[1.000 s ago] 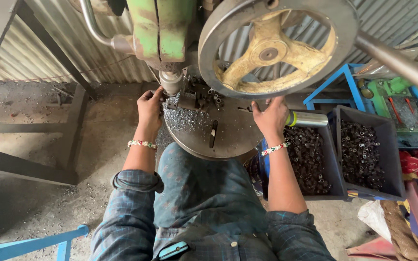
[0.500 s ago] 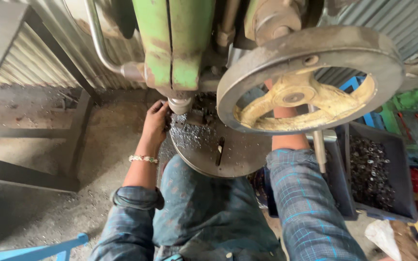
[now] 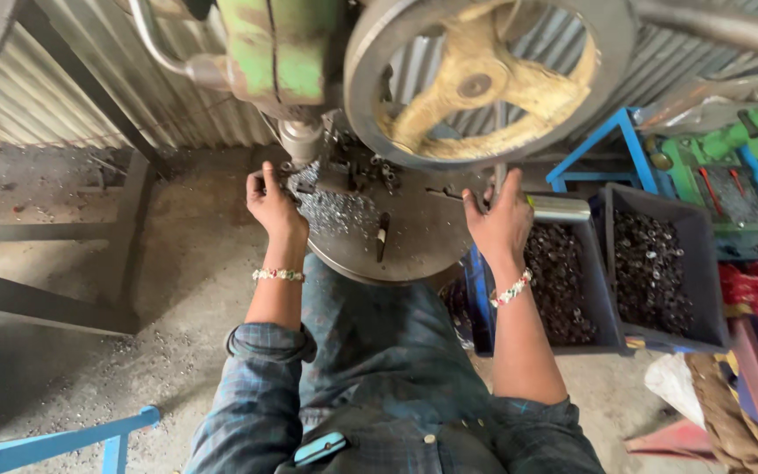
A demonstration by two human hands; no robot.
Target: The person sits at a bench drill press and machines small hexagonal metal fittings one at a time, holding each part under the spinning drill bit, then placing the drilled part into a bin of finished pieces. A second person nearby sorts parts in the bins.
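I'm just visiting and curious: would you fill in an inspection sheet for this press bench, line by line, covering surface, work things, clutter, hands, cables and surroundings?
Surface: round metal table, dark and worn.
Job's things: pile of small metal pieces under the green press; big flywheel above.
Clutter: dark tool lying on the table; loose pieces near the ram.
Hands: left hand at the table's edge beside the pile; right hand raised by a thin rod; whether it grips cannot be told.
Cables: nothing seen.
Surroundings: two bins of dark rings, blue frame, corrugated wall, concrete floor.
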